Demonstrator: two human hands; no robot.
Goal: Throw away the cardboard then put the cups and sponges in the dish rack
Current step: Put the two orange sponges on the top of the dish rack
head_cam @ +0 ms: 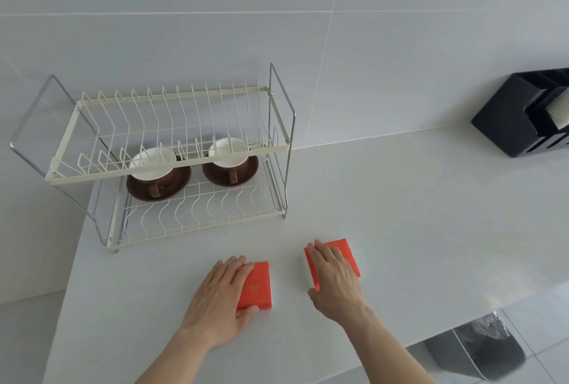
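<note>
Two red sponges lie on the white counter in front of the dish rack. My left hand rests on the left sponge, fingers over its top and thumb at its near edge. My right hand covers the right sponge, which has a white side, with fingers on top and thumb at its near corner. Both sponges sit flat on the counter. Two white cups on brown saucers, the left and the right, stand on the rack's lower tier.
The two-tier wire rack stands against the tiled wall at the counter's left end. A black holder sits at the far right by the wall. A grey bin with a liner is on the floor below the counter's right edge.
</note>
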